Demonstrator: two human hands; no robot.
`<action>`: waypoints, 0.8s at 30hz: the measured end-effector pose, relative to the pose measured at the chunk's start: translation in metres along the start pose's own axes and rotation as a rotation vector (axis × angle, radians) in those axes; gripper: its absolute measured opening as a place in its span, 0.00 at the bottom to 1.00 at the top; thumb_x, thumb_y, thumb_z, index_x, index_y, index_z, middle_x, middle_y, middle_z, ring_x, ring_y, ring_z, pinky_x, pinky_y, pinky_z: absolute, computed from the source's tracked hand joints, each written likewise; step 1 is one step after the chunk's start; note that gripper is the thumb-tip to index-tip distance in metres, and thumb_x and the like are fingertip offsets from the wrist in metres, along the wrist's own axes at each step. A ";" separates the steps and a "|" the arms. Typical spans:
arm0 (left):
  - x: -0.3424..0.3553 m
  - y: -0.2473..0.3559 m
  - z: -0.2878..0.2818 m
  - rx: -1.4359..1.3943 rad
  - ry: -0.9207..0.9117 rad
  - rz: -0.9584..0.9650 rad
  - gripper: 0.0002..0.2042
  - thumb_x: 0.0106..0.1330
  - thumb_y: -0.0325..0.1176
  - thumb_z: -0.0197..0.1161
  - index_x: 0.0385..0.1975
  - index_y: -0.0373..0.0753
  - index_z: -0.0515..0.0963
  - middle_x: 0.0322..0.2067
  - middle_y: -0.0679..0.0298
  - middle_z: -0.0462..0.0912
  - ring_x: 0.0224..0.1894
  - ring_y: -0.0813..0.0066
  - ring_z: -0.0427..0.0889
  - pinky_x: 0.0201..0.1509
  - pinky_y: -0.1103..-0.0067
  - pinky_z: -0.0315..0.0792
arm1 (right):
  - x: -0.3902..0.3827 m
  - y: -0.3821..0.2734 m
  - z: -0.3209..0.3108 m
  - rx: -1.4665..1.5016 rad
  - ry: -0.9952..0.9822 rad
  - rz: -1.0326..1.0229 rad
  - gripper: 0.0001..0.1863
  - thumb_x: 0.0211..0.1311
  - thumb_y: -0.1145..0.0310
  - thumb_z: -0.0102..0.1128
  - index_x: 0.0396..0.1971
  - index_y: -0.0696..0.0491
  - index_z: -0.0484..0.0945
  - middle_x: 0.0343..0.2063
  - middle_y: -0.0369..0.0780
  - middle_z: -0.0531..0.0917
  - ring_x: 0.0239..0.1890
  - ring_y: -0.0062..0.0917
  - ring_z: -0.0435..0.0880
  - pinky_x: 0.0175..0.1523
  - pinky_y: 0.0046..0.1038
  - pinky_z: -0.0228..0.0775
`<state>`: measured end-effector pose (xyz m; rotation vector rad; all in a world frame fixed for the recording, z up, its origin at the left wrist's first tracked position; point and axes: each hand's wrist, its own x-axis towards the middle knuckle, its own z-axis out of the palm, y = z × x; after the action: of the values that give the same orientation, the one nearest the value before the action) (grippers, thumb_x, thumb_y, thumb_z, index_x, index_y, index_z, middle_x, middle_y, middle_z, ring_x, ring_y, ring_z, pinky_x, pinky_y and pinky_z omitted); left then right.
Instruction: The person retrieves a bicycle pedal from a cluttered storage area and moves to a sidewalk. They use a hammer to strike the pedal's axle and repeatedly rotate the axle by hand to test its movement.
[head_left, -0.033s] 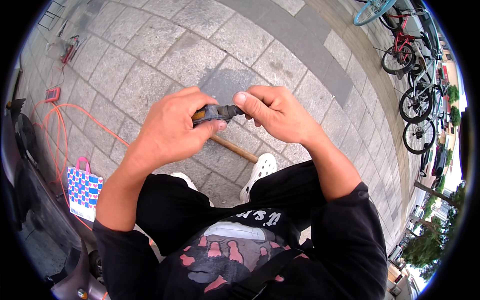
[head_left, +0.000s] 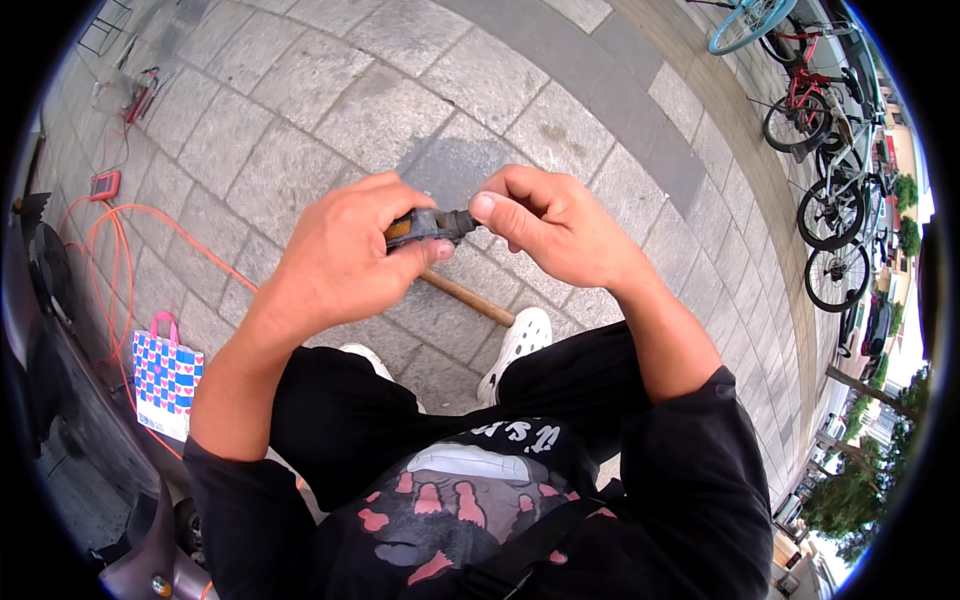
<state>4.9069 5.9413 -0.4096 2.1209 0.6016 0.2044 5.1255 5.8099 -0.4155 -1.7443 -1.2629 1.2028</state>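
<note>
The single head-worn fisheye camera looked steeply down from close above both hands [head_left: 450, 235] onto grey paving [head_left: 300, 90]; its rim, probably distorted, took in parked bicycles [head_left: 830, 150].

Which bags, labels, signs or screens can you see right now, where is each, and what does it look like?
Paper bag: stands on the paving at the lower left, beside the orange cable; rectangular, blue and white check with pink hearts, pink handle.
Shirt print: on the person's black top, low centre; white lettering above pink and white shapes.
Small red box: flat on the paving at far left; whether it bears a label cannot be told.
No screens or signs show.
</note>
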 end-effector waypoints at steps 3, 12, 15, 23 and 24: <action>0.002 -0.005 0.000 0.031 0.007 0.040 0.14 0.60 0.32 0.80 0.43 0.33 0.87 0.30 0.59 0.81 0.31 0.64 0.79 0.36 0.70 0.71 | -0.006 0.005 0.004 0.010 0.041 -0.164 0.15 0.81 0.60 0.64 0.38 0.56 0.81 0.22 0.30 0.74 0.28 0.13 0.71 0.33 0.23 0.66; 0.000 -0.006 -0.002 0.049 -0.014 0.042 0.12 0.59 0.31 0.79 0.41 0.35 0.87 0.32 0.59 0.83 0.32 0.61 0.82 0.36 0.68 0.73 | -0.005 0.005 0.010 -0.065 0.004 -0.005 0.22 0.81 0.54 0.61 0.30 0.58 0.79 0.21 0.39 0.76 0.26 0.24 0.76 0.33 0.32 0.71; 0.000 -0.005 -0.001 0.046 -0.005 0.057 0.12 0.59 0.31 0.79 0.41 0.35 0.87 0.32 0.58 0.83 0.32 0.60 0.83 0.36 0.68 0.73 | -0.005 0.006 0.013 0.044 0.005 0.076 0.26 0.82 0.53 0.59 0.25 0.59 0.78 0.18 0.36 0.75 0.24 0.23 0.74 0.31 0.32 0.69; 0.001 -0.009 0.002 0.048 0.014 0.062 0.12 0.60 0.30 0.78 0.41 0.34 0.87 0.32 0.58 0.83 0.32 0.59 0.83 0.36 0.68 0.73 | -0.006 0.008 0.010 0.058 -0.037 0.055 0.21 0.82 0.55 0.59 0.31 0.57 0.80 0.24 0.34 0.77 0.30 0.20 0.74 0.35 0.29 0.68; 0.001 -0.010 0.001 0.027 -0.006 0.048 0.12 0.60 0.30 0.78 0.41 0.34 0.87 0.32 0.58 0.83 0.32 0.59 0.83 0.36 0.68 0.73 | -0.007 0.009 0.010 0.020 -0.019 -0.028 0.20 0.82 0.55 0.59 0.33 0.57 0.80 0.25 0.34 0.76 0.31 0.19 0.74 0.36 0.29 0.68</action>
<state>4.9051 5.9458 -0.4180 2.1623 0.5536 0.2179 5.1184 5.8001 -0.4250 -1.6993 -1.2780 1.2153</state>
